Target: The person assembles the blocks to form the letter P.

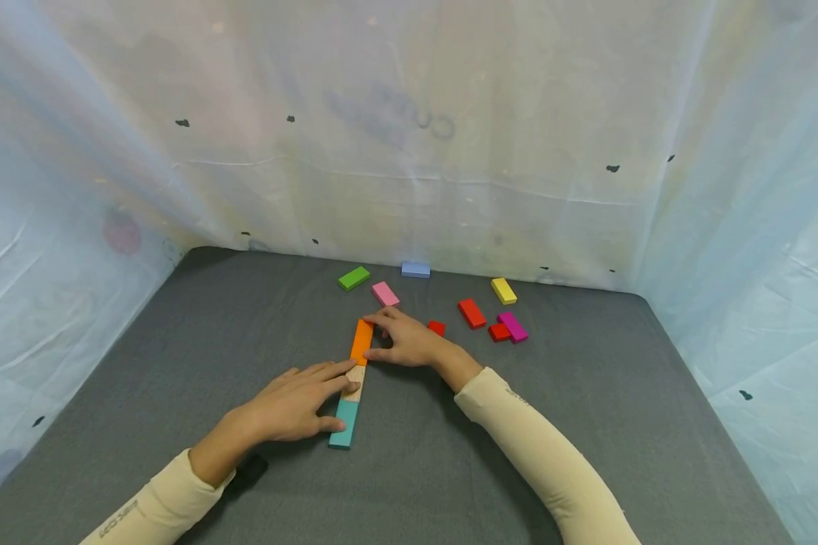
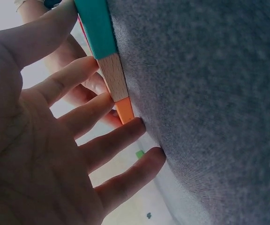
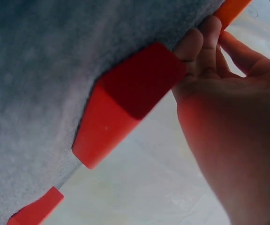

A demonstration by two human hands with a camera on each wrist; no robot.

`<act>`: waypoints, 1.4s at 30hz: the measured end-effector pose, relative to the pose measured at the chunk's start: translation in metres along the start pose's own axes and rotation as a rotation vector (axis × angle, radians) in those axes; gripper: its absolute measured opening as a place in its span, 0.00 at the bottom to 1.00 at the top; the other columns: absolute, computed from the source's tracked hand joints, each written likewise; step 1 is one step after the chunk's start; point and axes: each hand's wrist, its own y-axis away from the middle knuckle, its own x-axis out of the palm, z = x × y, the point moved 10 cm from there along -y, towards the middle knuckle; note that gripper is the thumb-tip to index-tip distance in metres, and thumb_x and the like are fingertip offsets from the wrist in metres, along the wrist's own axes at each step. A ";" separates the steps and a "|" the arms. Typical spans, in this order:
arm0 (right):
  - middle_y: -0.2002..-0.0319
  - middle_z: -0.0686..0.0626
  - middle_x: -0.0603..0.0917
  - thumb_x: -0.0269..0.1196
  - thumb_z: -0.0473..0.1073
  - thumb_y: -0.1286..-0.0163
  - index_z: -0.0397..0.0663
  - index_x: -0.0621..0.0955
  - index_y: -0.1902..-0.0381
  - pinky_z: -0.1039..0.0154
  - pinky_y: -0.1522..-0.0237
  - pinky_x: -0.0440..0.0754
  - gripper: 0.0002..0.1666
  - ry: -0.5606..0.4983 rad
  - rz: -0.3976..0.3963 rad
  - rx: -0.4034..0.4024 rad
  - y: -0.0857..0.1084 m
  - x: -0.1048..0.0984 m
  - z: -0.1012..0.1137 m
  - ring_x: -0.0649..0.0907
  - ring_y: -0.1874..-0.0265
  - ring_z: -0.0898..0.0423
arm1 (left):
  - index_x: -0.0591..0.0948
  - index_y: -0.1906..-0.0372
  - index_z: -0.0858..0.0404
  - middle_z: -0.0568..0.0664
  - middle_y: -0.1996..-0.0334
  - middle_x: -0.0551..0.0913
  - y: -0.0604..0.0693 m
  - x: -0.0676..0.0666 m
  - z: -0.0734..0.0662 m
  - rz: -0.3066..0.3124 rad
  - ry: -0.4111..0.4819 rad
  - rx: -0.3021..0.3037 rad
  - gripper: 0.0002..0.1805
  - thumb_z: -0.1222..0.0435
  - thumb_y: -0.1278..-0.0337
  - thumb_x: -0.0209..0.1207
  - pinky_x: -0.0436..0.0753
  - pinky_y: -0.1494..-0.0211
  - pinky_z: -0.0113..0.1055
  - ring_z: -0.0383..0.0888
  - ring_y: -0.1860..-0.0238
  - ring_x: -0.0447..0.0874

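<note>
A straight row of flat blocks lies on the grey cloth: a teal block (image 1: 344, 425) nearest, a bare wood block (image 1: 354, 384) in the middle, an orange block (image 1: 362, 341) farthest. My left hand (image 1: 298, 403) lies along the row's left side, fingers spread and fairly straight, fingertips touching the blocks; the left wrist view shows its thumb by the teal block (image 2: 96, 33). My right hand (image 1: 407, 338) holds the orange block from the right, a finger at its far end and the thumb at its right side. Beside that hand sits a red block (image 3: 125, 98), partly hidden in the head view.
Toward the back lie green (image 1: 354, 278), pink (image 1: 385, 294), light blue (image 1: 416, 269) and yellow (image 1: 504, 291) blocks. At right are a red block (image 1: 472, 313) and a magenta block (image 1: 513, 327) leaning on another red block (image 1: 499, 332). Pale sheeting (image 1: 409, 189) walls the table.
</note>
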 end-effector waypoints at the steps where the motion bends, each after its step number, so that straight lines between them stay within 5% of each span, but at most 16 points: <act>1: 0.33 0.48 0.71 0.63 0.61 0.32 0.55 0.66 0.25 0.58 0.41 0.77 0.42 0.001 0.000 -0.002 0.000 0.000 0.000 0.77 0.48 0.56 | 0.76 0.34 0.49 0.49 0.22 0.60 0.000 0.000 0.000 0.000 -0.001 -0.002 0.32 0.44 0.42 0.65 0.62 0.35 0.72 0.57 0.24 0.60; 22: 0.35 0.48 0.72 0.63 0.61 0.32 0.53 0.67 0.26 0.59 0.43 0.77 0.41 -0.009 0.008 -0.042 -0.002 -0.001 0.004 0.77 0.49 0.56 | 0.77 0.35 0.47 0.49 0.23 0.61 -0.001 0.001 0.003 -0.019 -0.010 -0.004 0.31 0.45 0.45 0.67 0.64 0.35 0.71 0.55 0.24 0.61; 26: 0.34 0.48 0.71 0.64 0.59 0.31 0.50 0.66 0.25 0.58 0.44 0.78 0.42 -0.061 0.006 -0.080 -0.006 -0.010 0.003 0.78 0.50 0.57 | 0.77 0.35 0.47 0.49 0.23 0.62 0.000 0.000 0.002 -0.031 -0.016 0.005 0.31 0.45 0.45 0.67 0.65 0.35 0.71 0.55 0.25 0.62; 31: 0.35 0.46 0.72 0.64 0.53 0.29 0.48 0.67 0.26 0.53 0.44 0.78 0.38 -0.077 -0.091 -0.094 -0.012 -0.035 -0.011 0.79 0.50 0.54 | 0.78 0.37 0.46 0.49 0.24 0.63 0.001 -0.002 0.000 -0.045 -0.016 0.009 0.30 0.45 0.46 0.68 0.64 0.36 0.72 0.55 0.25 0.64; 36: 0.31 0.45 0.69 0.64 0.50 0.29 0.51 0.69 0.27 0.49 0.33 0.72 0.35 -0.035 -0.146 -0.034 -0.022 -0.053 -0.037 0.75 0.38 0.49 | 0.78 0.38 0.45 0.48 0.24 0.64 0.001 -0.003 0.000 -0.053 -0.025 0.004 0.29 0.44 0.46 0.68 0.66 0.36 0.70 0.53 0.26 0.65; 42: 0.24 0.46 0.63 0.67 0.52 0.33 0.50 0.66 0.26 0.44 0.25 0.59 0.42 -0.095 -0.091 -0.014 -0.037 -0.051 -0.055 0.61 0.24 0.47 | 0.79 0.38 0.45 0.48 0.24 0.64 0.001 -0.002 0.001 -0.049 -0.029 0.010 0.29 0.43 0.46 0.67 0.65 0.36 0.70 0.53 0.26 0.66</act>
